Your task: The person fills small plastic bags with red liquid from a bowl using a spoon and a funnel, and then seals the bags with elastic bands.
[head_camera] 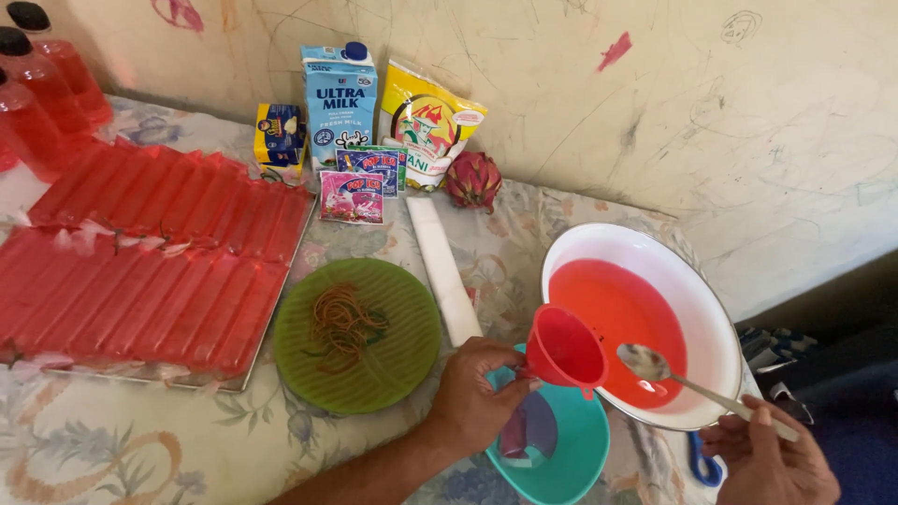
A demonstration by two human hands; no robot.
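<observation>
My left hand (472, 397) grips a red funnel (564, 348) whose spout goes into a thin plastic sleeve with red liquid, hanging over a teal bowl (571, 458). My right hand (772, 458) holds a metal spoon (655, 367) by its handle, its bowl hovering just right of the funnel, above the red liquid. That liquid fills a white basin (697, 290) at the right of the table.
A tray (150, 252) of several filled red ice-pop sleeves lies at left, red bottles (42, 84) behind it. A green plate (360, 332) holds rubber bands. A milk carton (339, 98), sachets, a yellow bag, a dragon fruit (472, 180) and a stack of clear sleeves (444, 271) sit near the wall.
</observation>
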